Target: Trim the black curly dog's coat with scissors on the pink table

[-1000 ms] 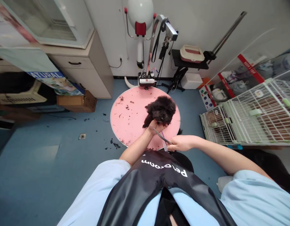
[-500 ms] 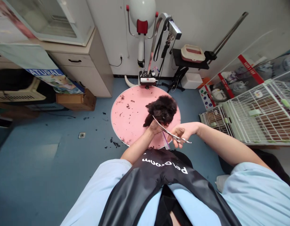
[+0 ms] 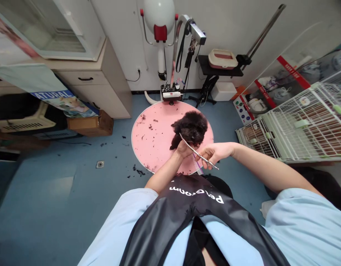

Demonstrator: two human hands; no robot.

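Observation:
A fluffy black dog (image 3: 193, 123) is on the round pink grooming table (image 3: 148, 144), near its right side. My left hand (image 3: 183, 149) is at the near side of the dog, its fingers curled against the dark fur and partly hidden. Long curved scissors (image 3: 196, 152) are gripped in my right hand (image 3: 210, 153), the blades pointing up and left past my left hand to the fur. Below the hands, a comb with a purple edge (image 3: 198, 166) lies at the table's near rim.
Black hair clippings (image 3: 137, 170) lie on the table and the blue floor. Behind the table stand a grooming arm (image 3: 196, 32) and a white dryer (image 3: 160, 18). White wire cages (image 3: 306, 122) are at the right, a cabinet (image 3: 115, 74) and cardboard box (image 3: 90, 123) at the left.
The scissors have turned slightly in my right hand and now look closer to edge-on, with their handles nearer the fingers. My left hand stays at the dog. The view has shifted a little.

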